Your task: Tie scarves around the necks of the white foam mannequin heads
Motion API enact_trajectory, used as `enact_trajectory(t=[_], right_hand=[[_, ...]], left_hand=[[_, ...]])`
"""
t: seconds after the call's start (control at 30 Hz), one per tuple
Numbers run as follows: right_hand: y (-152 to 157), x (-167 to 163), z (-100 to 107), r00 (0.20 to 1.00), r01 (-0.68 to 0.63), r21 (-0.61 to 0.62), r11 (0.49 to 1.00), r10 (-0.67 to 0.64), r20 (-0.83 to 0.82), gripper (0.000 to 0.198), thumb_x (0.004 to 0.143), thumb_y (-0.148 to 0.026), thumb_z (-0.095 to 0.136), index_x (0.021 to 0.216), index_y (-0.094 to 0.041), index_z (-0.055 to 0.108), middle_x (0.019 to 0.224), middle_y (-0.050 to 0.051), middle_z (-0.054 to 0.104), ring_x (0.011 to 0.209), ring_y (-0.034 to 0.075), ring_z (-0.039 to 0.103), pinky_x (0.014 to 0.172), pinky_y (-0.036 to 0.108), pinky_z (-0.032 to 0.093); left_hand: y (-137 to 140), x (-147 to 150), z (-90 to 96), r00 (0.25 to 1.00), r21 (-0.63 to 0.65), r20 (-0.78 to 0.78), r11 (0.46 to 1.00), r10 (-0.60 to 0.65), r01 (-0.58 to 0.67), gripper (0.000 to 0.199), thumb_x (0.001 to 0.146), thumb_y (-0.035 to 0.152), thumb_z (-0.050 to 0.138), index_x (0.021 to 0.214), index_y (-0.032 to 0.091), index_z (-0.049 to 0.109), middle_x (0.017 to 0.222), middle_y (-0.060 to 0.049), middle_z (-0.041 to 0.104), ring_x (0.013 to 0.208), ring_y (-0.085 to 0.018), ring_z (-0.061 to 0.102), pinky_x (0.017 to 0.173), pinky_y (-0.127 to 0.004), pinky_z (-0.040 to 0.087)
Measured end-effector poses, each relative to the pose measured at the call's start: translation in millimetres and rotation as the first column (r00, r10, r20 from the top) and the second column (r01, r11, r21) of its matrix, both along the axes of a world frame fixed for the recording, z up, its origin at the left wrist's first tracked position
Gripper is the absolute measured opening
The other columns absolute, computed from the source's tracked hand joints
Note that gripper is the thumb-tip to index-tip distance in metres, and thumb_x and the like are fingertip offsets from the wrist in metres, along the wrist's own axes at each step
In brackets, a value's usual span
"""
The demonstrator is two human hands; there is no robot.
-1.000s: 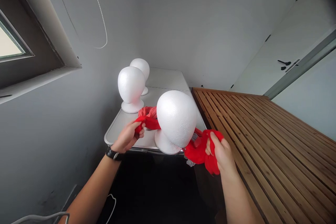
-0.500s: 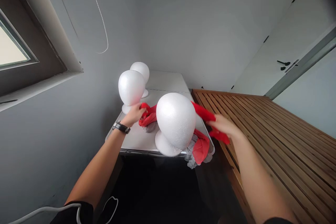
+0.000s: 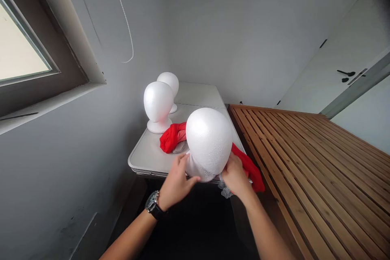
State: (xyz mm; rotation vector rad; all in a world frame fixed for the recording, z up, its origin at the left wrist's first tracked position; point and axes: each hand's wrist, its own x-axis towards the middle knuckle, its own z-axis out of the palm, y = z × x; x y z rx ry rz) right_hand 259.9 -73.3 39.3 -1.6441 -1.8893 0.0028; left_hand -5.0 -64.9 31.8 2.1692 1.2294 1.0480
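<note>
Foam head (image 3: 209, 140) between left hand (image 3: 177, 183) and right hand (image 3: 236, 175)

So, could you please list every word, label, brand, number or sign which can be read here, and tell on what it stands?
No readable text anywhere.
Wristwatch: any marks on its dial are too small and blurred to read.
Front white head and red cloth: no lettering visible.
Table: none visible either.
</note>
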Motion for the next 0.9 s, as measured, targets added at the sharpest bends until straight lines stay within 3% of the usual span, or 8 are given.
enact_trajectory(t=[0.1, 0.2, 0.27, 0.4, 0.57, 0.67, 0.73, 0.9], right_hand=[[-22.4, -35.9, -15.5, 0.990, 0.001, 0.022, 1.000, 0.002, -0.139, 0.053, 0.097, -0.009, 0.045, 0.142, -0.023, 0.068, 0.141, 0.011, 0.071, 0.134, 0.031, 0.066, 0.110, 0.050, 0.057], [-50.3, -66.1, -26.2, 0.980, 0.019, 0.110, 0.994, 0.003, -0.199, 0.065, 0.094, -0.003, 0.041, 0.152, -0.025, 0.062, 0.148, 0.010, 0.068, 0.132, 0.028, 0.067, 0.106, 0.048, 0.059], [-64.9, -81.6, -25.9, 0.979, 0.002, 0.163, 0.987, 0.031, -0.199, 0.067, 0.096, -0.002, 0.040, 0.157, -0.025, 0.057, 0.150, 0.010, 0.067, 0.133, 0.026, 0.067, 0.107, 0.047, 0.060], [-77.7, -95.7, -13.2, 0.972, -0.085, 0.234, 0.968, 0.132, -0.195, 0.063, 0.102, -0.006, 0.045, 0.162, -0.026, 0.049, 0.153, 0.010, 0.064, 0.142, 0.025, 0.062, 0.114, 0.048, 0.058], [-79.4, -92.7, -16.1, 0.961, -0.092, 0.259, 0.962, 0.154, -0.231, 0.049, 0.108, -0.016, 0.052, 0.156, -0.025, 0.051, 0.151, 0.012, 0.064, 0.143, 0.028, 0.061, 0.115, 0.053, 0.056], [-83.6, -92.9, -30.1, 0.959, -0.082, 0.220, 0.972, 0.137, -0.248, 0.050, 0.109, -0.020, 0.054, 0.159, -0.025, 0.048, 0.150, 0.013, 0.064, 0.140, 0.028, 0.063, 0.112, 0.053, 0.059], [-87.8, -94.2, -37.4, 0.956, -0.088, 0.175, 0.981, 0.133, -0.261, 0.052, 0.110, -0.022, 0.054, 0.161, -0.027, 0.047, 0.152, 0.013, 0.063, 0.141, 0.029, 0.063, 0.112, 0.053, 0.061], [-92.9, -93.1, -42.4, 0.956, -0.110, 0.104, 0.988, 0.134, -0.261, 0.051, 0.109, -0.026, 0.055, 0.159, -0.032, 0.048, 0.156, 0.011, 0.061, 0.145, 0.031, 0.061, 0.114, 0.056, 0.060]], left_hand=[[-5.2, 23.8, -8.5, 0.996, -0.013, 0.090, 1.000, 0.001, 0.001, 0.101, 0.080, 0.061, 0.092, 0.163, 0.026, 0.045, 0.157, -0.018, 0.057, 0.146, -0.038, 0.058, 0.121, -0.058, 0.056], [-7.2, 28.1, -12.9, 0.980, -0.057, 0.178, 0.995, 0.088, -0.079, 0.076, 0.078, 0.063, 0.093, 0.138, 0.023, 0.068, 0.140, -0.016, 0.071, 0.130, -0.038, 0.069, 0.108, -0.058, 0.063], [-11.7, 20.6, -14.6, 0.954, -0.142, 0.257, 0.982, 0.157, -0.123, 0.061, 0.079, 0.062, 0.092, 0.122, 0.022, 0.075, 0.126, -0.013, 0.078, 0.116, -0.035, 0.075, 0.100, -0.055, 0.068], [-21.1, -16.8, -4.7, 0.866, -0.241, 0.374, 0.936, 0.333, -0.256, 0.066, 0.074, 0.059, 0.095, 0.127, 0.023, 0.076, 0.129, -0.009, 0.079, 0.120, -0.033, 0.076, 0.105, -0.052, 0.068], [-0.5, -91.7, 19.6, 0.699, -0.206, 0.337, 0.774, 0.631, -0.599, 0.078, 0.066, 0.061, 0.098, 0.130, 0.023, 0.077, 0.139, -0.009, 0.076, 0.135, -0.036, 0.069, 0.125, -0.055, 0.056], [24.6, -124.6, 17.2, 0.627, -0.199, 0.262, 0.677, 0.734, -0.709, 0.070, 0.069, 0.061, 0.094, 0.123, 0.021, 0.080, 0.131, -0.011, 0.079, 0.132, -0.039, 0.070, 0.126, -0.058, 0.053], [38.9, -133.6, 9.1, 0.617, -0.220, 0.206, 0.650, 0.760, -0.728, 0.065, 0.072, 0.061, 0.091, 0.122, 0.021, 0.080, 0.131, -0.011, 0.079, 0.132, -0.040, 0.069, 0.123, -0.059, 0.054], [58.6, -125.4, -5.0, 0.648, -0.237, 0.126, 0.657, 0.752, -0.716, 0.070, 0.076, 0.065, 0.087, 0.134, 0.027, 0.074, 0.141, -0.009, 0.074, 0.138, -0.040, 0.066, 0.110, -0.053, 0.060]])
